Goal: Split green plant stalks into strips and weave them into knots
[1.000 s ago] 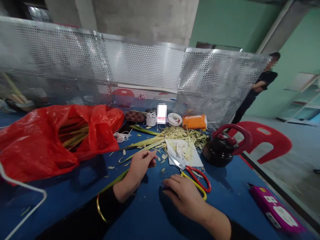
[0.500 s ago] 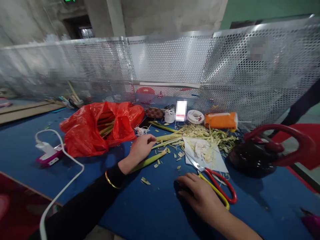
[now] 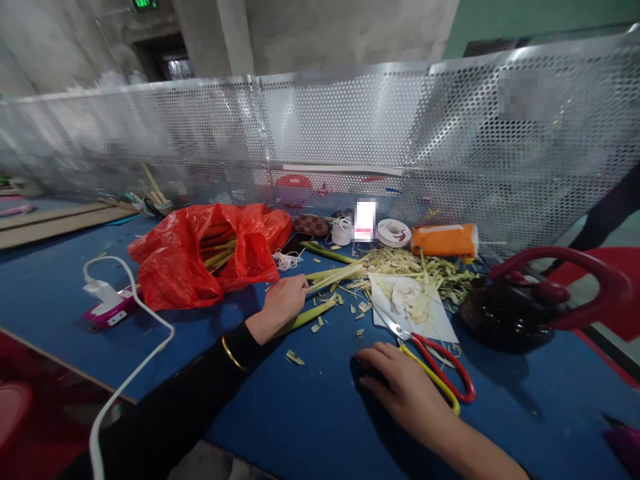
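My left hand (image 3: 285, 300) lies on the blue table (image 3: 310, 413) with its fingers curled around a long green stalk (image 3: 330, 275) near the stalk's base. A second green stalk (image 3: 306, 318) runs under that wrist. My right hand (image 3: 400, 387) rests palm down on the table, fingers stretched out flat, holding nothing. Its fingertips lie just left of the red and yellow handled scissors (image 3: 433, 360). The scissors' blades point up onto a white sheet (image 3: 440, 323) covered with pale trimmings.
A red plastic bag (image 3: 175, 267) with several stalks sits left. A black kettle with a red handle (image 3: 520, 307) stands right. Orange packet (image 3: 443, 240), tape roll (image 3: 393, 233) and thread spool (image 3: 342, 231) line the perforated metal screen (image 3: 350, 133). A white cable (image 3: 135, 373) and pink device (image 3: 107, 310) lie at left.
The view has swung left and down. My left hand has closed on the green stalk and drawn slightly toward me. The right hand has stayed flat beside the scissors.
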{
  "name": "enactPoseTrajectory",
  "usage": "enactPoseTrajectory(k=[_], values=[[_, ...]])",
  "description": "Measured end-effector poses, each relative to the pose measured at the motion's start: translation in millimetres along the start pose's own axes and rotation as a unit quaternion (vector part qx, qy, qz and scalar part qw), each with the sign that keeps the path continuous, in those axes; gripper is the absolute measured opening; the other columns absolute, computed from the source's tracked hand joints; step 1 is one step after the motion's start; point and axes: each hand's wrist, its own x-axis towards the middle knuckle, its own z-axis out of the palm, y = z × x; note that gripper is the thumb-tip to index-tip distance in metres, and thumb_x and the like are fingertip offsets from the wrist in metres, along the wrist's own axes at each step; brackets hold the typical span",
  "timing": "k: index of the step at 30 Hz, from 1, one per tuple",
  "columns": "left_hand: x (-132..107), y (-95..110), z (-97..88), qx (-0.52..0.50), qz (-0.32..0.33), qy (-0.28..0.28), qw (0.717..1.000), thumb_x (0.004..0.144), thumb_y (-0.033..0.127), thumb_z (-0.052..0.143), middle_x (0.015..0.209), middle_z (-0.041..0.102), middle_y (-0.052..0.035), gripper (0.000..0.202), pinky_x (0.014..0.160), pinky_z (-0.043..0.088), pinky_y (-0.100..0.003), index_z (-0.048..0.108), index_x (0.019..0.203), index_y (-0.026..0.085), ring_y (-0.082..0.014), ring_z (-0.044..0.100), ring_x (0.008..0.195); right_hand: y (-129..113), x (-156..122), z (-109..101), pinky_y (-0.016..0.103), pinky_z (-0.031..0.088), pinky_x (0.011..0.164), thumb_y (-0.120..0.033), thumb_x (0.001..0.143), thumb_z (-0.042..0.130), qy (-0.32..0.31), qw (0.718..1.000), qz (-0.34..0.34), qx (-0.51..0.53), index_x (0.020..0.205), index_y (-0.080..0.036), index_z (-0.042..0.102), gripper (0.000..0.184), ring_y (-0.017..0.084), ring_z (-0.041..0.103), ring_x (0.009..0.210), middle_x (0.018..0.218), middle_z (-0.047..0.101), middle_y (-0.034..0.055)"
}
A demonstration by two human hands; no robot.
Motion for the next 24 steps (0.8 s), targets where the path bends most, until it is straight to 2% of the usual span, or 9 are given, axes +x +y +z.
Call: enactPoseTrajectory(k=[7,10,13,18,21,24], values=[[-9,6,-10.5,-0.073,0.015,-0.021,0.997,0.087,0.022,0.040,0.084,0.073,0.0018,0.020,0.057,0.043,-0.021,0.059,0.091,0.022,-0.0119,0.065,0.063,1,0,1,0.037,0.045,0.076,-0.013,0.089,0.052,0.003,1.000,0.000,-0.005,0.107,-0.022,0.062,0.023,0.023,0.057,0.089,0.095,0.063,0.0056],[-4,3,-8.8,-0.056,0.017,-0.017,0.998,0.085,0.019,0.043,0.085,0.073,0.0007,0.019,0.062,0.045,-0.023,0.061,0.089,0.022,-0.0147,0.067,0.071,-1,1,1,0.036,0.045,0.075,-0.013,0.088,0.051,0.003,1.000,0.000,-0.009,0.106,-0.021,0.062,0.022,0.023,0.057,0.088,0.094,0.063,0.0053],[3,-2,-7.1,-0.018,0.005,-0.010,1.000,0.083,0.018,0.047,0.090,0.073,-0.0042,0.019,0.071,0.047,-0.029,0.065,0.088,0.021,-0.0214,0.067,0.085,-1,1,1,0.036,0.045,0.074,-0.014,0.088,0.052,0.006,1.000,-0.001,-0.011,0.106,-0.022,0.062,0.022,0.023,0.057,0.087,0.093,0.063,0.0050],[11,-1,-7.5,0.018,0.021,0.010,1.000,0.088,0.019,0.048,0.126,0.063,-0.0092,0.032,0.095,0.044,-0.034,0.061,0.117,0.021,-0.0228,0.057,0.117,0,1,2,0.037,0.046,0.074,-0.013,0.088,0.050,0.006,1.000,0.000,-0.007,0.108,-0.022,0.062,0.024,0.023,0.058,0.088,0.093,0.063,0.0061],[23,11,-7.6,0.037,0.046,0.002,0.998,0.089,0.020,0.049,0.123,0.065,-0.0082,0.031,0.098,0.044,-0.035,0.062,0.118,0.022,-0.0235,0.057,0.117,0,1,2,0.036,0.046,0.072,-0.014,0.088,0.051,0.006,1.000,0.001,-0.009,0.106,-0.022,0.062,0.023,0.023,0.058,0.086,0.093,0.063,0.0062],[50,31,-2.3,0.067,0.053,-0.021,0.996,0.090,0.019,0.053,0.115,0.066,-0.0106,0.024,0.095,0.047,-0.038,0.066,0.110,0.018,-0.0249,0.059,0.112,-1,1,1,0.035,0.046,0.073,-0.015,0.088,0.051,0.002,1.000,0.005,-0.008,0.106,-0.023,0.062,0.022,0.023,0.059,0.087,0.094,0.063,0.0062]])
